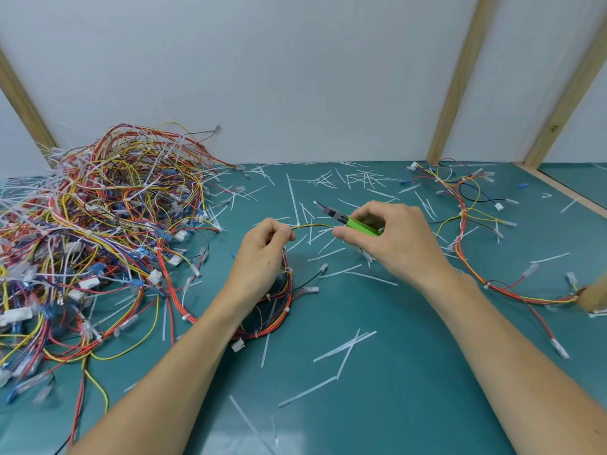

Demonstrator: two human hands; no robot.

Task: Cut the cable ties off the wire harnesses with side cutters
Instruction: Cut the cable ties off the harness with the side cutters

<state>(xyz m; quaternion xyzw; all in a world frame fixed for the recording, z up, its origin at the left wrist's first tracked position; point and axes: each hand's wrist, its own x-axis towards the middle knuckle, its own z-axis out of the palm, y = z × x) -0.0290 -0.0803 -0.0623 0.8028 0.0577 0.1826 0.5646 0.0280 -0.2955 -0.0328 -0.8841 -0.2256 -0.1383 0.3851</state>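
Between my two hands a thin yellow wire (pixel 312 226) of a wire harness (pixel 279 310) runs in an arc. My left hand (pixel 262 254) pinches its left end above the harness, whose red and yellow loop lies under my left wrist. My right hand (pixel 391 238) grips the green-handled side cutters (pixel 348 221) and pinches the wire's right end with the thumb. The cutters' dark jaws point up and left, clear of the wire. A white cable tie (pixel 298 223) sits on the wire near my left hand.
A big tangled pile of harnesses (pixel 98 231) fills the left of the green mat (pixel 410 372). One loose harness (pixel 466 231) lies at the right. Cut white tie strips (pixel 345 349) are scattered over the mat. A white wall with wooden battens stands behind.
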